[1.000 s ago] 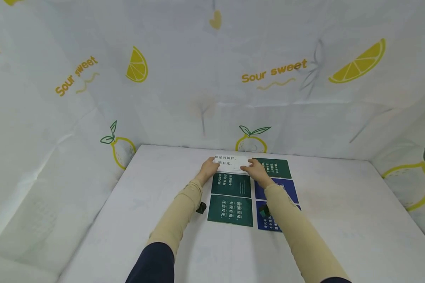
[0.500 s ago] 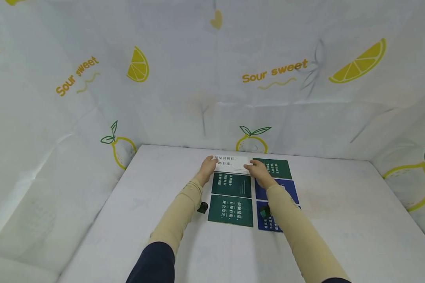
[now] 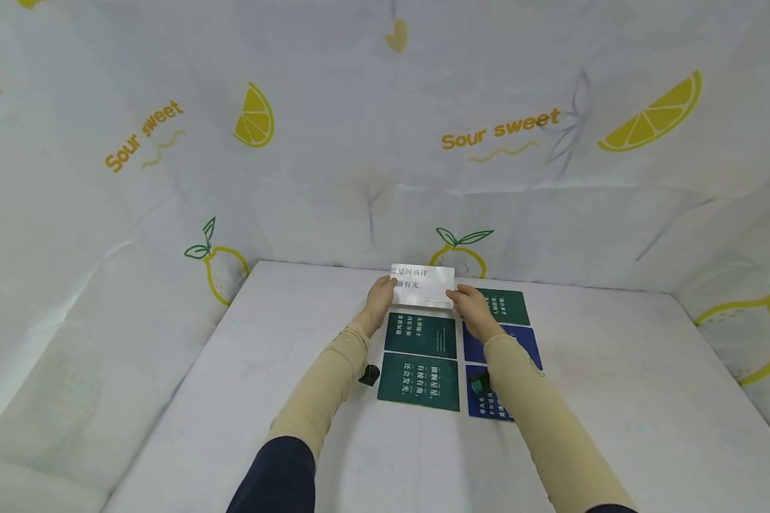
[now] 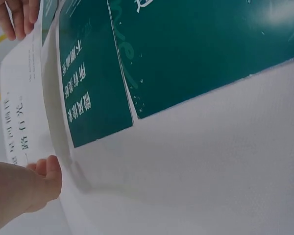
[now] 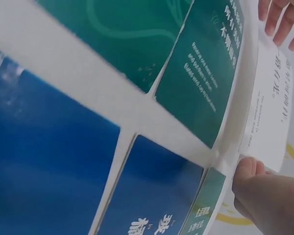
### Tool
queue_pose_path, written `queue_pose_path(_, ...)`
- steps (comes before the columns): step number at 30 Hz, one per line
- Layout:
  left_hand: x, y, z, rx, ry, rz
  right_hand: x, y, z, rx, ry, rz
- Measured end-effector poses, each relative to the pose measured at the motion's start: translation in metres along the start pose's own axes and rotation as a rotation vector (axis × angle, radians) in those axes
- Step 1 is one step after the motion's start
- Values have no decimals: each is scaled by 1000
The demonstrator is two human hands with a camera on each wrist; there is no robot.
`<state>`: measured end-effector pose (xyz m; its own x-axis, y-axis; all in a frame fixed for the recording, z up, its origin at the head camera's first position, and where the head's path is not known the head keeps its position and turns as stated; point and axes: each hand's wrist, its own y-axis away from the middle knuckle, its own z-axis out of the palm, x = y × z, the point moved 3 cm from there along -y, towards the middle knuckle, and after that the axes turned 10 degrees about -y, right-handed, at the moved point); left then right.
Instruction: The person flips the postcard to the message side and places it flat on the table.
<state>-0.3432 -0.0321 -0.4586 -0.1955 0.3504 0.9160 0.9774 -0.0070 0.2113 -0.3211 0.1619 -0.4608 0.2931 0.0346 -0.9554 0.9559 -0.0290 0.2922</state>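
A white card (image 3: 423, 288) printed with dark Chinese lettering is held between both hands at the far side of the table, its far edge tipped up. My left hand (image 3: 378, 299) pinches its left edge, and my right hand (image 3: 475, 312) grips the right edge. In the left wrist view a shadowed gap shows between the card's near edge and a dark green card (image 4: 95, 93) lying flat. A second green card (image 3: 418, 382) lies nearer to me. To the right are another green card (image 3: 512, 306) and two blue cards (image 3: 526, 342), partly covered by my right forearm.
The cards lie on a white tabletop (image 3: 244, 399). Behind it rises a pale cloth backdrop (image 3: 334, 164) printed with lemons and "Sour sweet". Small dark devices (image 3: 369, 375) sit at the wrists.
The white card, which lay flat or nearly so on the table, has been raised, with its far edge tipped upward. Both hands have risen slightly with it; the other cards stay put.
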Motion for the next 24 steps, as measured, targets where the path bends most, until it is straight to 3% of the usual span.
queue_pose_path(13,8,3,0,64,7,72,-6,0,-2,89,-33,-66)
queue_pose_path(24,8,9,-1,144,77,111,-2,-1,-5,55,-86,-92)
